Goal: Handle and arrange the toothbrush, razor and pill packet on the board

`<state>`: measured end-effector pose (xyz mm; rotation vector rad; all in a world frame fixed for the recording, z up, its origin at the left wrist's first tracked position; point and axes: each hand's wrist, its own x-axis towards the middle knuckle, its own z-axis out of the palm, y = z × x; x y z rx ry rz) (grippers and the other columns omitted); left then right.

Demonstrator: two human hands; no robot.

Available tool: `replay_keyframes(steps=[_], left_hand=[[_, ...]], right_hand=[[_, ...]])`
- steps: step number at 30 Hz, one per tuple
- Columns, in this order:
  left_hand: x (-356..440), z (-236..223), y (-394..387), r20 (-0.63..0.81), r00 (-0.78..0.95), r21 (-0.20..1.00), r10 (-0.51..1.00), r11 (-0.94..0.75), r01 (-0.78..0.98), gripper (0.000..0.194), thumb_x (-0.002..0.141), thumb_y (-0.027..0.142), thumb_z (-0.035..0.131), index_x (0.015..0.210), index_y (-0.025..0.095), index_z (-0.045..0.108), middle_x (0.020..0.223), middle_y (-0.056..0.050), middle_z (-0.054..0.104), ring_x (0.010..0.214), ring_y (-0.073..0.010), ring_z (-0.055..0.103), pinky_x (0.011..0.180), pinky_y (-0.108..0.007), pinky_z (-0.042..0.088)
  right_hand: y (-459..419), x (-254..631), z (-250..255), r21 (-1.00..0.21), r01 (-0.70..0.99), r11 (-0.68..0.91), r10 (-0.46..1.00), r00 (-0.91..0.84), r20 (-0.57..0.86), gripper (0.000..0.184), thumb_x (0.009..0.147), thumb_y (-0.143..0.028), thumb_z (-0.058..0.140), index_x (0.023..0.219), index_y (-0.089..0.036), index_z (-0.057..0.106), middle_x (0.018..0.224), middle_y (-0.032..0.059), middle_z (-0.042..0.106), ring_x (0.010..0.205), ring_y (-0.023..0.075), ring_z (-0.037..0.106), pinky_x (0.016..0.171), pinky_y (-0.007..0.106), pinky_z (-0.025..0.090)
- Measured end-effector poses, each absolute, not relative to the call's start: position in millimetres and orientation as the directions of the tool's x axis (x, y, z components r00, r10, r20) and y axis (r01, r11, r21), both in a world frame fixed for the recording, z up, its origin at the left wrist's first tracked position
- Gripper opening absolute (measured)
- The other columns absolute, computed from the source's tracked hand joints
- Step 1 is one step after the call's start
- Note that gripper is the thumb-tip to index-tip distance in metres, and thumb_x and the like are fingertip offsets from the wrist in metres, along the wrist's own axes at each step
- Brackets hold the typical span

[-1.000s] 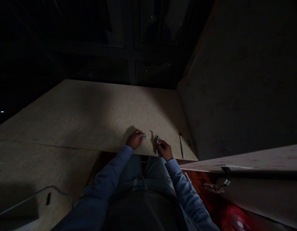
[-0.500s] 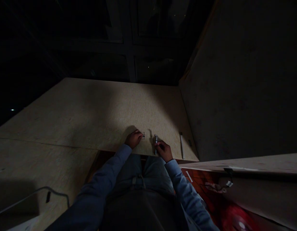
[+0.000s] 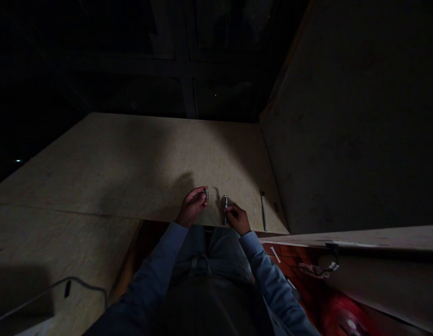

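Observation:
My left hand (image 3: 191,206) is raised over the near edge of the worktop, thumb and fingers closed on a small flat piece (image 3: 205,192), dark and partly clear; its kind is too dim to make out. To its right, my right hand (image 3: 237,218) pinches a slim pen-like tool (image 3: 225,205), silver and dark, with a bent shiny tip pointing away from me. The two hands are a short gap apart. Further right on the worktop lies a long thin pale stick (image 3: 265,212) with a dark far end.
The pale worktop (image 3: 160,154) meets a tall dark panel (image 3: 352,130) on the right and dark windows behind. A grey cable (image 3: 67,279) curves over the left board beside a small black object (image 3: 67,289). On the red floor at right lies a white strip (image 3: 275,255).
My left hand has turned palm inward and lifted the small piece from the worktop. My right hand keeps its hold on the tool almost unmoved.

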<state>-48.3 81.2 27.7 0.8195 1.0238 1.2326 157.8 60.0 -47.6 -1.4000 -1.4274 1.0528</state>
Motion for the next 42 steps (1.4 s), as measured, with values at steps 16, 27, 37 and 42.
replay_keyframes(steps=[16, 27, 37, 42], left_hand=[[-21, 30, 61, -0.425, 0.025, 0.767, 0.905, 0.374, -0.522, 0.044, 0.069, 0.022, 0.085, 0.107, 0.014, 0.063, 0.081, -0.005, 0.076, 0.064, -0.015, 0.071, 0.061, -0.026, 0.055], [-16, 30, 56, -0.441, 0.017, 0.778, 0.898, 0.391, -0.491, 0.054, 0.054, 0.019, 0.094, 0.101, 0.013, 0.068, 0.072, -0.001, 0.073, 0.063, -0.0148, 0.071, 0.066, -0.027, 0.058], [-23, 28, 59, -0.537, 0.227, 0.629, 0.812, 0.565, -0.534, 0.03, 0.089, 0.042, 0.069, 0.091, 0.012, 0.071, 0.074, -0.006, 0.07, 0.057, -0.0114, 0.065, 0.054, -0.022, 0.052], [-24, 18, 57, -0.481, 0.315, 0.588, 0.818, 0.568, -0.576, 0.028, 0.091, 0.041, 0.066, 0.097, 0.014, 0.072, 0.082, -0.006, 0.069, 0.061, -0.0101, 0.06, 0.056, -0.022, 0.048]], right_hand=[[55, 160, -46, -0.969, 0.246, 0.001, 1.0, -0.025, -0.005, 0.031, 0.079, -0.052, 0.063, 0.072, -0.021, 0.061, 0.06, -0.0003, 0.061, 0.053, 0.015, 0.054, 0.053, 0.025, 0.043], [54, 159, -45, -0.971, 0.239, 0.004, 1.0, -0.011, 0.002, 0.033, 0.079, -0.054, 0.061, 0.074, -0.021, 0.063, 0.061, 0.0005, 0.063, 0.056, 0.0159, 0.055, 0.055, 0.027, 0.045], [54, 162, -41, -0.985, 0.174, -0.003, 0.999, -0.04, -0.01, 0.03, 0.075, -0.051, 0.066, 0.071, -0.022, 0.059, 0.065, -0.0005, 0.06, 0.059, 0.0154, 0.053, 0.059, 0.027, 0.045], [47, 165, -30, -0.997, 0.073, 0.008, 0.998, -0.067, 0.003, 0.031, 0.076, -0.052, 0.062, 0.071, -0.023, 0.054, 0.066, -0.0011, 0.056, 0.061, 0.0158, 0.052, 0.061, 0.028, 0.046]])
